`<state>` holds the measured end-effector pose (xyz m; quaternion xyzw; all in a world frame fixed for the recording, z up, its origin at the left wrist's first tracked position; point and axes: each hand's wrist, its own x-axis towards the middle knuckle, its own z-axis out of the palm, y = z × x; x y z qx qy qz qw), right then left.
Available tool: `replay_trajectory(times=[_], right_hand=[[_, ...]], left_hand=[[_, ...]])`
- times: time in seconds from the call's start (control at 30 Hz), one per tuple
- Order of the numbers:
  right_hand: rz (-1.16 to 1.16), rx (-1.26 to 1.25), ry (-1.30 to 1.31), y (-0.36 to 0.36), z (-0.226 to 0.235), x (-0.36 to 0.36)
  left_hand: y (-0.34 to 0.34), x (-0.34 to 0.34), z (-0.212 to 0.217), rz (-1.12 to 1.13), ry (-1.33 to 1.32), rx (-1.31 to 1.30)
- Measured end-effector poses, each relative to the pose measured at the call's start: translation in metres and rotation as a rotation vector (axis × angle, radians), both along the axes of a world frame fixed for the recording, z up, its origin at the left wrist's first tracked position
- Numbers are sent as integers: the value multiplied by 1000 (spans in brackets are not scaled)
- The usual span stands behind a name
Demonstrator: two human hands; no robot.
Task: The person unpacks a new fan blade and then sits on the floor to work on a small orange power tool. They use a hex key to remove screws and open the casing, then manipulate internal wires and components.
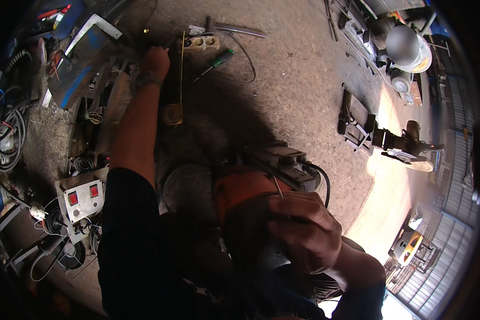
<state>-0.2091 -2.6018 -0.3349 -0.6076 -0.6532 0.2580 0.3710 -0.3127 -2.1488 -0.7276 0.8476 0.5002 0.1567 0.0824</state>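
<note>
My left arm is stretched out, and my left hand [154, 63] is at the far left with its fingers curled; what they grip, if anything, is hidden in shadow. Just right of it, a tape measure [173, 114] lies with its yellow blade [183, 69] drawn out. Close to my body, my right hand [309, 232] is closed around a thin, pale rod [278, 186], whose kind I cannot make out. The rod's tip points away from me, in front of an orange surface [242, 188]. Beyond it is a grey metal box-like device [285, 160] with a black cable.
A power strip [202, 42], a hammer [210, 25] and a green-handled screwdriver [218, 62] lie on the far floor. At left are scrap metal [82, 69], coiled cables [13, 138] and a box with red switches [85, 197]. A cut-off saw [405, 144] stands right.
</note>
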Motion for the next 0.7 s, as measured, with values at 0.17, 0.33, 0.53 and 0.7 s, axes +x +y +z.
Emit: replay_trajectory(times=[0.17,0.33,0.53,0.7], right_hand=[[-25,26,10,-1,-3,-2],[11,18,-53,-4,-1,-1],[-37,99,2,-7,-5,-11],[-38,177,8,-12,-12,-14]], left_hand=[[-33,-29,63,150,-123,-180],[-139,-75,100,32,-919,-586],[-242,-132,158,162,-1430,-971],[-299,-191,218,243,-1925,-916]])
